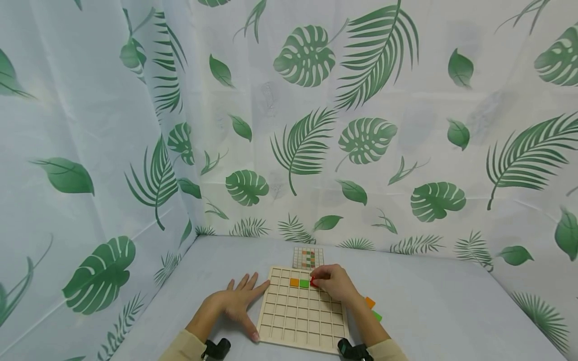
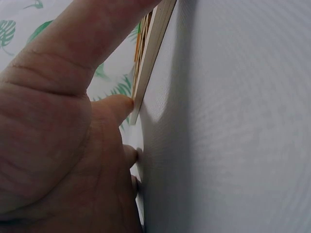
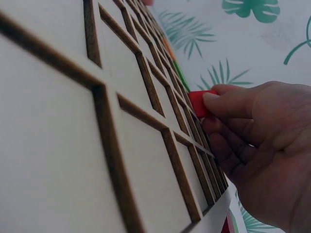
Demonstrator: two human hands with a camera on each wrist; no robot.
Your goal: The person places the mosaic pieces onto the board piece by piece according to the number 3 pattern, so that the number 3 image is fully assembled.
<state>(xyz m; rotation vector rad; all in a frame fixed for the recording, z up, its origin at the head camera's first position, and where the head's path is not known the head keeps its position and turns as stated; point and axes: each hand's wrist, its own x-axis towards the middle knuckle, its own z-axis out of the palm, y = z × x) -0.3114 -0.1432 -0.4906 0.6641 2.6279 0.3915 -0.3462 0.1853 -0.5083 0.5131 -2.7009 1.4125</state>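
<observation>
A square wooden grid board (image 1: 303,313) with raised dividers lies on the table. Near its far edge, an orange tile (image 1: 294,282) and a green tile (image 1: 304,284) sit side by side in the cells. My right hand (image 1: 336,283) pinches a red tile (image 3: 198,103) between thumb and fingertips at the cell to the right of the green one. In the right wrist view the red tile is tilted against the dividers. My left hand (image 1: 237,303) is spread flat at the board's left side, thumb at the near left corner and index finger touching the left edge.
Beyond the board lies a small pattern card (image 1: 308,258) printed with a grid of coloured squares. Right of the board, partly behind my right forearm, are an orange tile (image 1: 370,302) and a green tile (image 1: 377,316). A leaf-print curtain (image 1: 361,210) stands behind the table.
</observation>
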